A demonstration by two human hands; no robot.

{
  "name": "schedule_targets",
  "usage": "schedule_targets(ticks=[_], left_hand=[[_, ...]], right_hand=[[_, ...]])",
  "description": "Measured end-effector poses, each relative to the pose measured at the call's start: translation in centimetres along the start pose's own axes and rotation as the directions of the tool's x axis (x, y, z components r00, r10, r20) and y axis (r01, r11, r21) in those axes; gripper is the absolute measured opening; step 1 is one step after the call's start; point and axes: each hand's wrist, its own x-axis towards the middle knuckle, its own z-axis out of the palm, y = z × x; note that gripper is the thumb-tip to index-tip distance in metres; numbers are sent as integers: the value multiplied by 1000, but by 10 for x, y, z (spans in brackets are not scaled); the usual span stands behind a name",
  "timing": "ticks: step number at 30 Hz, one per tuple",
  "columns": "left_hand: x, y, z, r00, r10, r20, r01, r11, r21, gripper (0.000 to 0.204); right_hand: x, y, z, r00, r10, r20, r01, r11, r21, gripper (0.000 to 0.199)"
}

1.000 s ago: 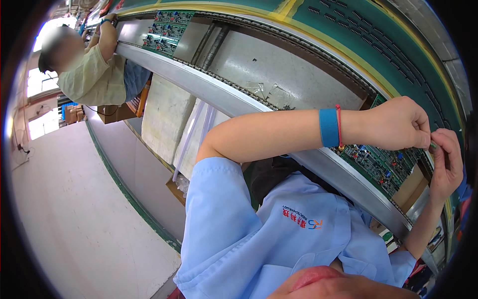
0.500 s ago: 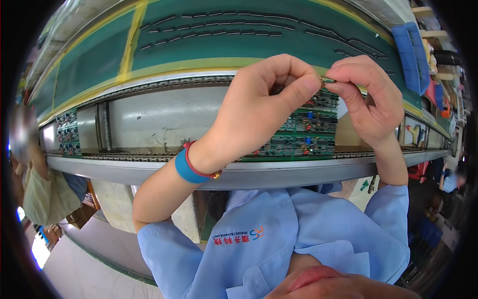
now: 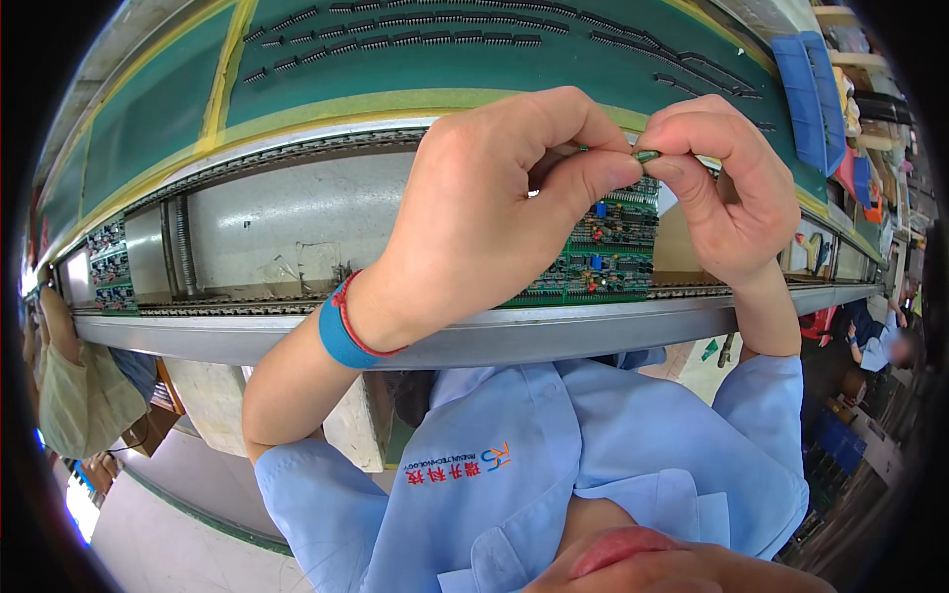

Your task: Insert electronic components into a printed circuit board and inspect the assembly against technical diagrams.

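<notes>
My left hand and my right hand meet above the conveyor, thumbs and forefingers pinched. Between the fingertips sits a small green electronic component, its exact kind too small to tell. It touches the fingers of both hands. Another bit of green shows at the left forefinger. Beneath the hands lies a green circuit board crowded with small parts, some blue and red. My left hand hides part of it. A blue band circles my left wrist.
Rows of black chips lie on the green mat beyond the conveyor. A blue bin stands at the far right. The metal rail runs along the near side. More boards sit at left, near another person.
Both hands stay pinched together, and the green component between them has turned slightly. The whole view has shifted a little, with the chips and boards appearing farther up and left.
</notes>
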Motion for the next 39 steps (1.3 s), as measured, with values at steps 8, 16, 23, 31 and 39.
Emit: schedule_targets(ticks=[8,16,23,31,39], left_hand=[[3,-2,-8,990,-94,107,114,974,-198,15],[17,29,-32,903,-413,114,427,845,-323,23],[31,-66,-60,967,207,149,-60,754,-655,17],[10,-9,-71,898,-439,12,388,780,-490,26],[7,3,-71,867,-497,29,461,781,-422,33]], right_hand=[[1,2,-8,979,-162,125,177,976,-125,17],[0,8,-15,984,146,101,-165,961,220,17],[6,13,30,943,30,330,-2,996,-85,17],[1,22,55,950,-19,311,100,964,-248,19],[5,33,69,947,-179,265,271,890,-367,11]])
